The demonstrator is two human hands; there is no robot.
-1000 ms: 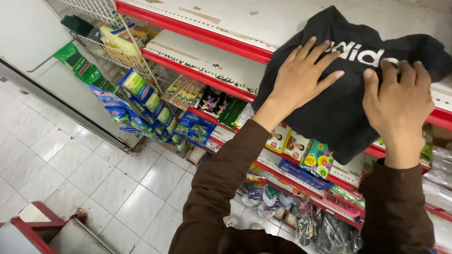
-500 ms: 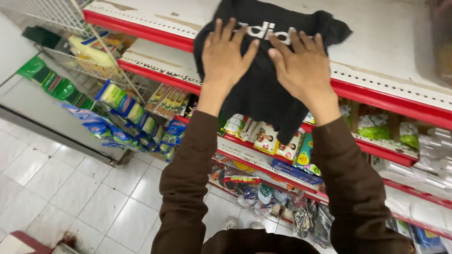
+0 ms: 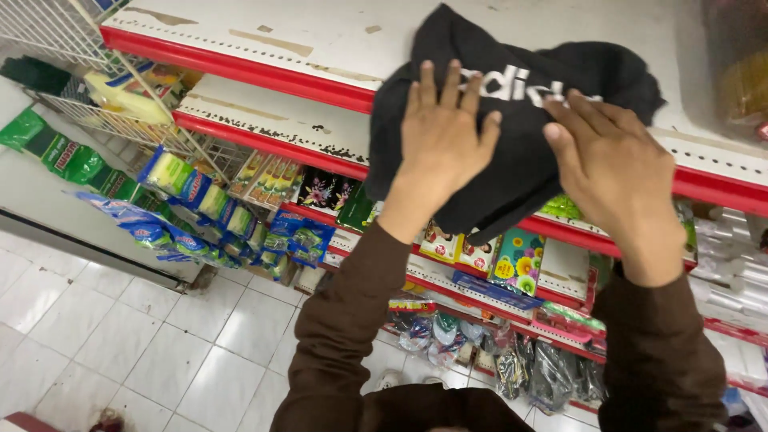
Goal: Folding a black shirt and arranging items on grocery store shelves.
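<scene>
A white top shelf (image 3: 320, 36) with a red front edge carries a black garment (image 3: 512, 152), which lies under both hands and hangs over the edge. The bare shelf stretches away left of the hands. Below them, lower red-edged shelves (image 3: 264, 120) hold rows of colourful packets (image 3: 512, 260).

Small shop: red-edged shelves (image 3: 240, 68) stacked with packaged goods (image 3: 192, 200), wire rack (image 3: 96, 120), white tiled floor (image 3: 120, 336).

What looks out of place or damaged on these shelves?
A black garment lies bunched on the top shelf, hanging over its red edge, under the left hand and right hand; everything below is packaged goods. The shelf's white surface is chipped and stained.
</scene>
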